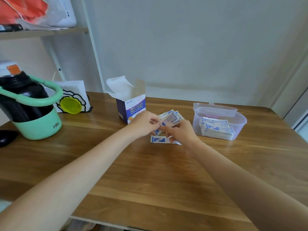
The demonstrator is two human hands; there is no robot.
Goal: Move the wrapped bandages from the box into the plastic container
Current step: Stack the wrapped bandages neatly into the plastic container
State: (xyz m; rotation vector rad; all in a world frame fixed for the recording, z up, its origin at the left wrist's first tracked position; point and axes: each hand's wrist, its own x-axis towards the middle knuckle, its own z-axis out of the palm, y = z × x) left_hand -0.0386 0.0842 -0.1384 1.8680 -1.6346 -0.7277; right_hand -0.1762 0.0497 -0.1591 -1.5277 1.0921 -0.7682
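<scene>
This looks like a room in a home. A wooden table (150, 172) stands against a plain white wall (191, 47). To the table's left, a shelf (43, 31) holds bags. On the table's left end sit a black flask with a mint-green handle (28, 104) and a paper bag (73, 97).

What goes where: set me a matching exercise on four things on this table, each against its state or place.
Things:
1. bandage box
2. plastic container
3. single bandage
4. yellow lid

States:
A. lying flat on the table, in front of the hands
B. flaps open, standing upright
C. leaning against a white paper bag
D. holds a stack of wrapped bandages

Pairs: 1-B, 2-D, 3-A, 4-C
</scene>
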